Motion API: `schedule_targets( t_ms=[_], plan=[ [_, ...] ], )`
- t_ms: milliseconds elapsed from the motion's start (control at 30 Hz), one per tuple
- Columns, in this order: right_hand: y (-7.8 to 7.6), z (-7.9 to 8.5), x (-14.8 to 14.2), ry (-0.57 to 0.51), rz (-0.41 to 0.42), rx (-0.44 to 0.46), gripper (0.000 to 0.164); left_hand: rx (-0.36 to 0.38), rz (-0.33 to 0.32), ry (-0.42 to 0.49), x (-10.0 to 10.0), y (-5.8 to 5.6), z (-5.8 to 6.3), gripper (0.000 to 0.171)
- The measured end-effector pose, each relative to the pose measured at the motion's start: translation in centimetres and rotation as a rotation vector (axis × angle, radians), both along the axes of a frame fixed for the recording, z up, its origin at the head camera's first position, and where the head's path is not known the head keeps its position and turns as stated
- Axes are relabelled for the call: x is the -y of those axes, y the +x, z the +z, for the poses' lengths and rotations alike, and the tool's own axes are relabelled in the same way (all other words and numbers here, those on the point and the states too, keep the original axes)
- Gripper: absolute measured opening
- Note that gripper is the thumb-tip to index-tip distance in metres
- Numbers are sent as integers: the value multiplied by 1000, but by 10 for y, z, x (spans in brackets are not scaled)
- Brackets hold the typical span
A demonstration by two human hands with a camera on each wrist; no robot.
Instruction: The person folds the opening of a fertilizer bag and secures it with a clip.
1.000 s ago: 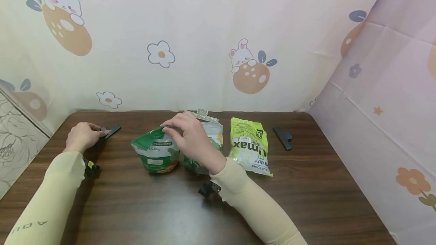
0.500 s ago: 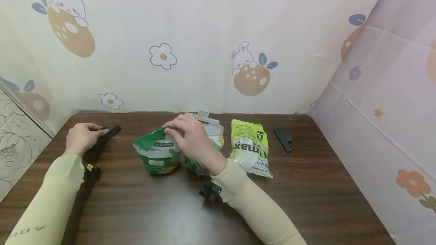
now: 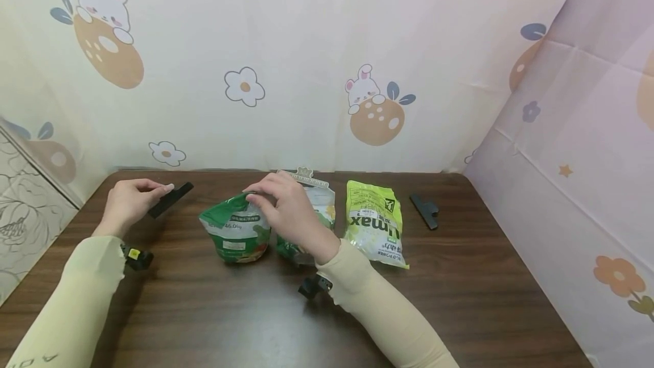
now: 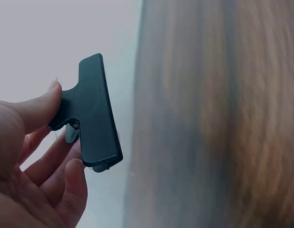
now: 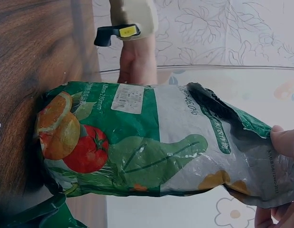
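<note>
My left hand [image 3: 128, 204] pinches a black bag clip [image 3: 172, 200] just above the table's left side. The left wrist view shows the thumb on one handle of the clip [image 4: 95, 111] and fingers behind it. My right hand [image 3: 292, 209] pinches the folded top edge of a green-and-white printed bag [image 3: 237, 238], which stands upright on the table. In the right wrist view, fruit, a tomato and a barcode label show on this bag [image 5: 137, 142], and its top is creased and bent over. Fingers behind that edge are partly hidden.
Behind my right hand stands a similar bag [image 3: 324, 203] with a pale clip [image 3: 305, 176] across its top. A lime-and-white bag [image 3: 374, 226] lies to its right. Another black bag clip [image 3: 424, 210] lies farther right on the wooden table [image 3: 460, 300]. A patterned curtain [image 3: 301, 27] hangs behind.
My left hand has lifted the black bag clip off the table and moved it slightly right. My right hand keeps its pinch on the green-and-white bag, nearly still.
</note>
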State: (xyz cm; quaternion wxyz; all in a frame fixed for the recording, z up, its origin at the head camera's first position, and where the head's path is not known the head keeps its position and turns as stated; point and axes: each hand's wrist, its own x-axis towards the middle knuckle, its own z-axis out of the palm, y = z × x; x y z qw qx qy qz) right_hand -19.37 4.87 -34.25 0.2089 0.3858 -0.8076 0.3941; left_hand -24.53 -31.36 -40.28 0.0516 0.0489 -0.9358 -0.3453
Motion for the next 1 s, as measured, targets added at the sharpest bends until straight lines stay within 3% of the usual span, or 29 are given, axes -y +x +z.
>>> schedule_targets(
  t_ms=[200, 400, 567, 1000],
  plan=[
    [0, 0, 0, 0, -2, -1, 10, -82, -7, 30, -17, 7, 17, 63],
    [-1, -1, 0, -7, 2, 6, 10, -169, -66, 153, -35, 19, 34, 49],
    [-1, -1, 0, -11, 3, 16, 10, -266, -84, 195, -54, 28, 47, 44],
    [-2, -1, 0, -2, 5, 5, 10, -312, -120, 276, -93, 47, 66, 40]
  ],
)
